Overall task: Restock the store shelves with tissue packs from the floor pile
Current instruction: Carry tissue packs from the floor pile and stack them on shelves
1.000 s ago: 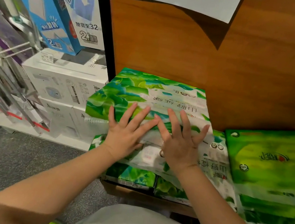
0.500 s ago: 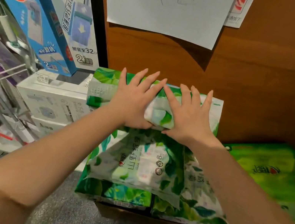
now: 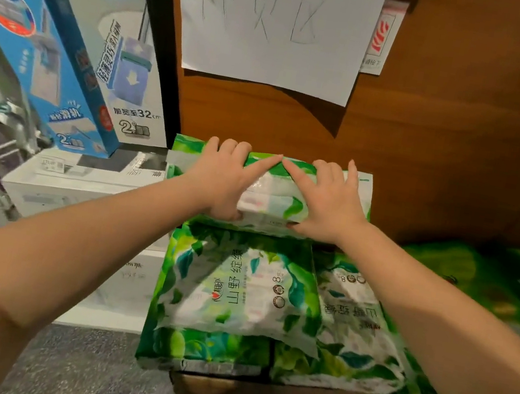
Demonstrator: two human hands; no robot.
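A green-and-white leaf-printed tissue pack point(image 3: 272, 195) lies on top of a stack against the brown wooden panel. My left hand point(image 3: 220, 180) and my right hand point(image 3: 326, 201) both grip it, fingers curled over its far edge, thumbs under its near edge, index fingers almost touching. Below it sits a second pack of the same print point(image 3: 235, 292), and a third point(image 3: 358, 323) lies beside that one to the right. The far side of the top pack is hidden by my fingers.
Blue mop boxes point(image 3: 69, 55) lean at the left over white cartons point(image 3: 86, 195). A handwritten paper sign point(image 3: 274, 23) hangs on the wooden panel point(image 3: 469, 128). Bright green packs point(image 3: 478, 285) lie at the right. Grey carpet point(image 3: 78, 369) and a cardboard box point(image 3: 253, 391) show below.
Both hands pushed the top pack back and up onto the stack against the wooden panel; flat palms changed to fingers curled over its far edge. The view tilted upward, revealing the sign.
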